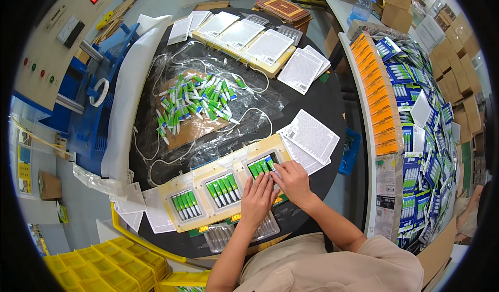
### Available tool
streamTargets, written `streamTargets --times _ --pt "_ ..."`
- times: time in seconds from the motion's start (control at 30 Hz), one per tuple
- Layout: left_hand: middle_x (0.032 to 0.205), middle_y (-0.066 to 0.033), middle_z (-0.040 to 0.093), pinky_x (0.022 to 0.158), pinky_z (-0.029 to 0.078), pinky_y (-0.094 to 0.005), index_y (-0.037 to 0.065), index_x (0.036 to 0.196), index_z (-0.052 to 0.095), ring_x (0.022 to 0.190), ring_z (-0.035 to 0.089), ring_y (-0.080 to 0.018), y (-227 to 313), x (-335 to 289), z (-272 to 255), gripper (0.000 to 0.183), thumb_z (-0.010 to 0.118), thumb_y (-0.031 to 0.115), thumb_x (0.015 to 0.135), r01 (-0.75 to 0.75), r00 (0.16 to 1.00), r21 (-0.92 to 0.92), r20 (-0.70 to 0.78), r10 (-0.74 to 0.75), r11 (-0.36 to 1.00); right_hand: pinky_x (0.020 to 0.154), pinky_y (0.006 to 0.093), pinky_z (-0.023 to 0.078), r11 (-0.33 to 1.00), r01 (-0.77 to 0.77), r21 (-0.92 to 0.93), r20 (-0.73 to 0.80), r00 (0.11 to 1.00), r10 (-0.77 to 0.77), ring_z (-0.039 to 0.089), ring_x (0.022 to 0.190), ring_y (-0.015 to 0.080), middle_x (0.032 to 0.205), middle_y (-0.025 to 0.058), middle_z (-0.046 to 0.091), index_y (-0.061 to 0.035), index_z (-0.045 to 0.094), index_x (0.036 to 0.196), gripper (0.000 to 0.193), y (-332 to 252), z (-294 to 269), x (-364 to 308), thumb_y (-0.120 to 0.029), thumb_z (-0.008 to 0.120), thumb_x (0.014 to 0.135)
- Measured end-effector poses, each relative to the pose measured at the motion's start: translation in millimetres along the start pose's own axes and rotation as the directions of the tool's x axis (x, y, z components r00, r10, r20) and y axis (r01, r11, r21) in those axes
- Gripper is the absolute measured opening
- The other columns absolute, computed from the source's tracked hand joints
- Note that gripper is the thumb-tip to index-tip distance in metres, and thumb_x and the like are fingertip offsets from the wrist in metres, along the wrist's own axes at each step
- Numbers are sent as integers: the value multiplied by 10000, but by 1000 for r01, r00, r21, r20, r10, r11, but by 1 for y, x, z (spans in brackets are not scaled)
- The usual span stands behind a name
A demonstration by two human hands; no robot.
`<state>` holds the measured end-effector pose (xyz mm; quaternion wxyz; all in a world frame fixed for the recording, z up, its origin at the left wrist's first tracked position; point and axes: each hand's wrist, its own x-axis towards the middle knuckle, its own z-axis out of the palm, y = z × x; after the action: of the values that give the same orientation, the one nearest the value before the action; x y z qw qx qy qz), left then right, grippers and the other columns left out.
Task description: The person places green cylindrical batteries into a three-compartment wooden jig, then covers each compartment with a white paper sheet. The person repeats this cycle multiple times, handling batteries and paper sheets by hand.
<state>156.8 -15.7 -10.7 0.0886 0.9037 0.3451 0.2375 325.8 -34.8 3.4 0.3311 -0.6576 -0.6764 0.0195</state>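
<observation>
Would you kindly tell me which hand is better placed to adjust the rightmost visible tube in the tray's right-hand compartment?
Probably the right hand: its fingertips are close beside that tube, at the compartment's right side, while the left hand lies farther left, over the lower edge.

The black table [325, 103] takes up mid-frame; I see a crumpled clear plastic sheet [262, 105] left of centre, one cream tray [221, 167] at lower centre, a second tray [268, 70] at upper centre, loose white cards [317, 135] right of centre.
</observation>
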Motion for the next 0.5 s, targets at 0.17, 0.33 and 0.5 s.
streamTargets --times 0.17,0.33,0.5 --pt "1341 -84 655 1165 371 -482 36 1202 702 1302 577 -238 -1 0 1 350 726 252 928 20 999 9 26 -20 1000 706 391 505 998 -38 -58 51 998 41 628 845 280 896 87 643 -34 705 1092 271 -6 0 -3 -142 748 847" --pt "1332 -81 662 1162 372 -499 42 1178 699 1284 590 -240 1 1 -1 309 733 182 905 35 999 -24 -8 -35 999 699 381 516 968 -69 -242 118 988 100 631 866 272 912 72 655 -53 708 1089 288 -16 4 1 -167 756 828" --pt "1324 -72 669 1166 364 -492 49 1188 710 1280 591 -219 1 1 -1 305 717 208 927 38 999 -13 -5 -38 999 685 380 543 972 -217 -87 -18 976 216 658 865 273 932 81 665 -49 723 1063 259 -19 -7 3 -136 757 821"
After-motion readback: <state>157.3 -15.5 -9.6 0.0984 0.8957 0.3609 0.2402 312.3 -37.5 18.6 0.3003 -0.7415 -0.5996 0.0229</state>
